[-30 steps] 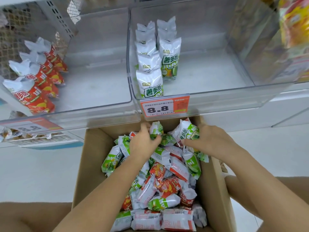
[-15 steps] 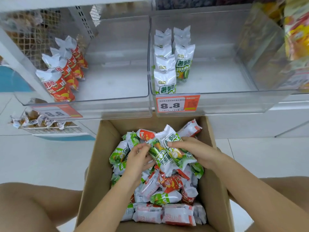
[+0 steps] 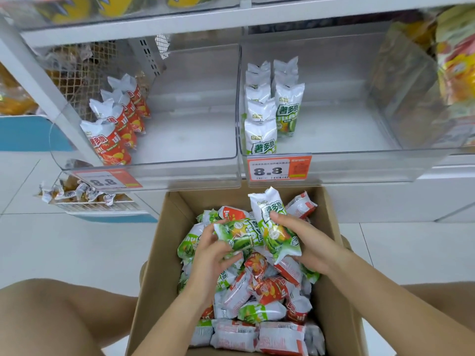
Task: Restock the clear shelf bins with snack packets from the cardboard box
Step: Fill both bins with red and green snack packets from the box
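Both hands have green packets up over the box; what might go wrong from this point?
1. The right hand pinches a green packet by one side, so it may slip back into the cardboard box.
2. Red packets fill the left bin and green ones the right bin; a misplacement would mix flavours.

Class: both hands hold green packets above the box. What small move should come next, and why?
Probably lift the green packets up into the right-hand clear bin. The left hand and right hand already grip them, that bin holds matching green packs with bare floor beside them, and the left bin holds red ones.
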Available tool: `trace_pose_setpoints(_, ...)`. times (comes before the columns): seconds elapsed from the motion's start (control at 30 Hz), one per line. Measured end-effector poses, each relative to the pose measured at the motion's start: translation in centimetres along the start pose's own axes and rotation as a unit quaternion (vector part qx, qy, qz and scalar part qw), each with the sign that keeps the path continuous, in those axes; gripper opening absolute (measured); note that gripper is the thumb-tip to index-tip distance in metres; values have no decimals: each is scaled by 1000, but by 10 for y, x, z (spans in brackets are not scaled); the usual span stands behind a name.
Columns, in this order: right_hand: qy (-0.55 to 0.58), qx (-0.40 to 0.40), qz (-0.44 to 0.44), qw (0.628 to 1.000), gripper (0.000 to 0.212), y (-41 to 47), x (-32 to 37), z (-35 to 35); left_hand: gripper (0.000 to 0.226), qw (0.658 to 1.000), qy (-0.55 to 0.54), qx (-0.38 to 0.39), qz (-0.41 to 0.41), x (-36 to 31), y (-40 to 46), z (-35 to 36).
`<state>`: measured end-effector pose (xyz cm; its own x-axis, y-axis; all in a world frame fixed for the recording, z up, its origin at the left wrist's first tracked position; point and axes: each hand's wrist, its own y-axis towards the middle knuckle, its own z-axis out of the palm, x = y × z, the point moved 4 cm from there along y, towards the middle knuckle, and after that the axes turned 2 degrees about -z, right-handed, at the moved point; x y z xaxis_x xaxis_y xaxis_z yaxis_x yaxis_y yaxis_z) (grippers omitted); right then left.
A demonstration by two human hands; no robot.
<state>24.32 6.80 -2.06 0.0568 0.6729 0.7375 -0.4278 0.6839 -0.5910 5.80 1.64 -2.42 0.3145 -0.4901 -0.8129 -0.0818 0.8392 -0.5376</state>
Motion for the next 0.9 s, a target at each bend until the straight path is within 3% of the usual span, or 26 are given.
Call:
trace_pose_setpoints(0.07, -15, 7, -11, 1000, 73, -1, 4, -2, 44, 998, -1, 17, -58, 0, 0, -1)
trace_pose_setpoints(0.13, -36, 21, -25, 999, 68, -5, 7, 2, 64, 989, 104, 42, -96, 1, -3, -2)
trace_pose_setpoints(0.23, -86, 45, -49, 994, 67, -14, 13, 13, 48, 969, 184, 98, -135, 1, -12, 3)
trace_pose_setpoints(0.33, -123, 84, -77, 986, 63, -33, 33, 22, 76, 948, 183, 194, -171, -10, -23, 7)
trace_pose_setpoints(0.4, -120, 86, -117, 982, 70, -49, 55, 18, 80, 936, 202, 256, -131, -35, -31, 12)
trace_pose_setpoints(0.47, -96, 29, -161, 982, 82, -63, 80, 2, 74, 933, 223, 278, -57, -68, -39, 21)
trace_pose_setpoints(0.5, -85, 4, -186, 979, 77, -70, 92, -6, 72, 935, 224, 274, -12, -89, -43, 29)
trace_pose_setpoints(0.57, -93, -24, -236, 967, 52, -83, 115, -18, 69, 940, 232, 240, 77, -127, -49, 45)
trace_pose_setpoints(0.67, -117, -82, -290, 946, 33, -97, 142, -30, 60, 933, 255, 171, 189, -173, -42, 70)
trace_pose_setpoints(0.8, -123, -137, -329, 926, 36, -105, 171, -40, 60, 916, 282, 56, 282, -217, -19, 103)
trace_pose_setpoints(0.9, -132, -183, -353, 908, 31, -104, 195, -49, 54, 886, 309, 30, 345, -232, -4, 139)
